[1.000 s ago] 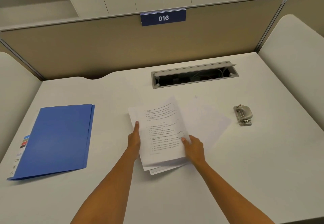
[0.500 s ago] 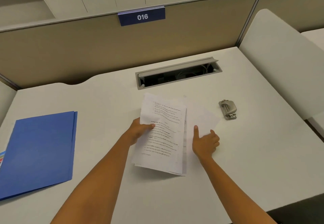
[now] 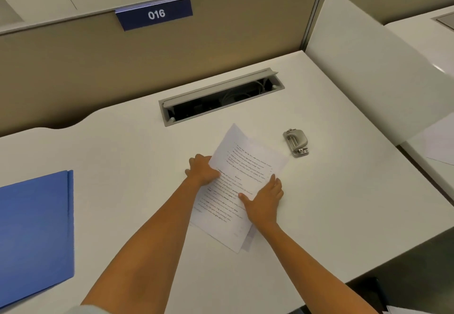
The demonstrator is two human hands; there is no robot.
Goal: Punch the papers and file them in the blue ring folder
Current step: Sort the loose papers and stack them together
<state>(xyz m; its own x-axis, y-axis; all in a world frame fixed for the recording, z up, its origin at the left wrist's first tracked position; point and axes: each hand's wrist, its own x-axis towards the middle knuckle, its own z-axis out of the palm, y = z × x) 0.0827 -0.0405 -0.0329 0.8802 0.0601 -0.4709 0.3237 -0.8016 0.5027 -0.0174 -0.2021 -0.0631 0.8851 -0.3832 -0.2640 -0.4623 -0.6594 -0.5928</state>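
The white surface (image 3: 122,156) is carrying everything, boxed in by a tan partition (image 3: 73,73) at the back that is wearing a blue "016" plate (image 3: 154,14), and by a white side panel (image 3: 368,73) on the right. The blue folder (image 3: 34,235) is lying closed and flat at the far left, well apart from the rest, likely parked there until punching is done. A grey cable tray (image 3: 221,97) is sitting open in the surface near the partition. The papers (image 3: 235,191) are lying mid-surface as a loose stack turned at an angle, lower sheets sticking out at the near corner, so they look not yet squared. Left hand (image 3: 202,170) is gripping the stack's left edge, thumb on top, fingers tucked under as far as I can tell; the far end of the stack is curling up off the surface. Right hand (image 3: 264,203) is lying flat on the right edge with straight fingers, not clenched, pressing and nudging the sheets sideways against the left grip. Reads as aligning edges so the holes land in the same spot on every sheet. The punch (image 3: 296,141), small and grey metal, is sitting untouched just beyond the stack's far right corner, within easy reach of the right hand. Nothing is punched or filed yet, judging by how things lie.
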